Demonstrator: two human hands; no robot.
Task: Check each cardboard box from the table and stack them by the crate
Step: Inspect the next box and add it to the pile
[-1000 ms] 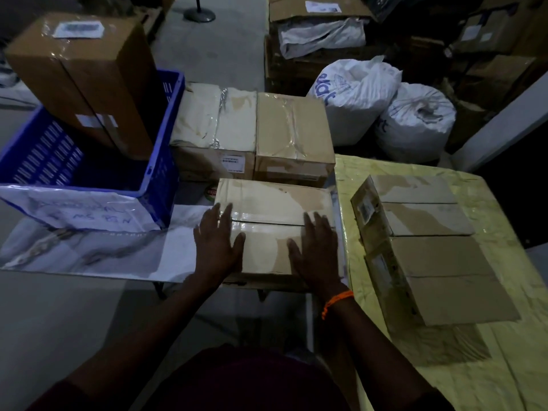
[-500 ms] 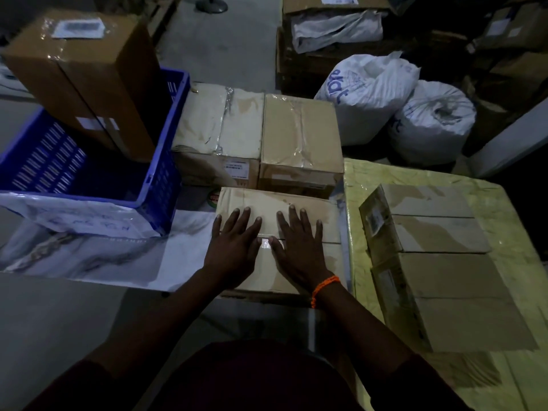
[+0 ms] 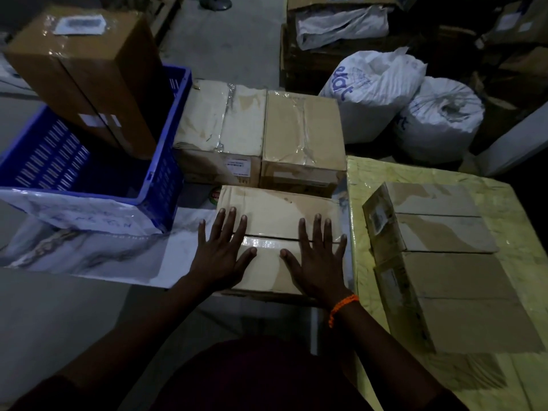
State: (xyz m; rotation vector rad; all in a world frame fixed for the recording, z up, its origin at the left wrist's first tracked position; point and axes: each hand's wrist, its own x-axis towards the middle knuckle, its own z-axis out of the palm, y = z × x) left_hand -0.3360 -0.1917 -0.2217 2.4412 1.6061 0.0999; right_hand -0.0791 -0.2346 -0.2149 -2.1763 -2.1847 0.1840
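Both hands flat, fingers spread, pressing the top of the cardboard box (image 3: pixel 275 215): left hand (image 3: pixel 221 256) and right hand (image 3: pixel 318 262) either side of its taped seam. Box sits just right of the blue crate (image 3: pixel 166 161), touching the yellow table (image 3: pixel 415 176) edge.

Crate (image 3: pixel 166 185): blue, walls patterned with rows of narrow slots.
Sheet (image 3: pixel 83 215) on its front: white, faint dark handwriting.
Tall box (image 3: pixel 89 78) in the crate: mid-brown, white label on top under glossy tape.
Nearest box (image 3: pixel 281 209): pale tan, shiny clear tape along the seam.
Rear left box (image 3: pixel 222 120) and rear right box (image 3: pixel 302 129): pale tan, wrinkled clear tape.
Left surface (image 3: pixel 89 253): white with grey marble veining.
Right surface (image 3: pixel 504 179): yellow-green, glossy.
Far brown box (image 3: pixel 439 221) and near brown box (image 3: pixel 462 298): dull brown, blotched darker.
Sacks (image 3: pixel 373 84): white, blue lettering.
Wristband (image 3: pixel 342 307): orange.
Floor (image 3: pixel 231 40): grey.
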